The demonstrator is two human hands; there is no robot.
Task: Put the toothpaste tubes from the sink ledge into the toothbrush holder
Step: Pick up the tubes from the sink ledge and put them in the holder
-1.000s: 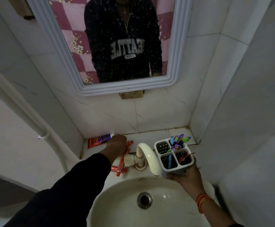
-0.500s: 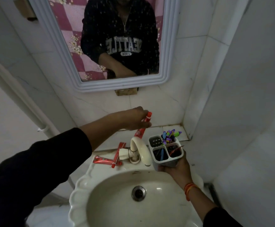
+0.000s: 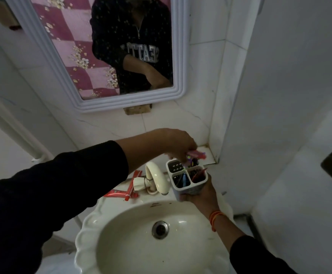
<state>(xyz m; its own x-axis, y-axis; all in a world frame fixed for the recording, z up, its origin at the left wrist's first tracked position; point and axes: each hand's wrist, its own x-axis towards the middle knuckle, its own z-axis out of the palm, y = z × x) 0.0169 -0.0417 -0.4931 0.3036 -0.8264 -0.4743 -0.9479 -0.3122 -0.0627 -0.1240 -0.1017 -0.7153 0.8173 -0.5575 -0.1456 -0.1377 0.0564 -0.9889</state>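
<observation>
Since half a second ago my left hand (image 3: 178, 144) has come down from above the tap and now sits right over the far compartments of the toothbrush holder (image 3: 188, 179). Its fingers are curled closed around a red toothpaste tube (image 3: 195, 154), which lies blurred just under my fingertips, at the holder's back rim among the coloured brush heads; I cannot tell whether its end is inside a compartment. My right hand (image 3: 199, 195) is wrapped around the holder's base from below, holding it up just right of the tap (image 3: 157, 177), below my left hand. Two more red toothpaste tubes (image 3: 128, 187) lie crossed on the sink ledge (image 3: 141, 201), left of the tap and under my left forearm, well apart from the holder.
</observation>
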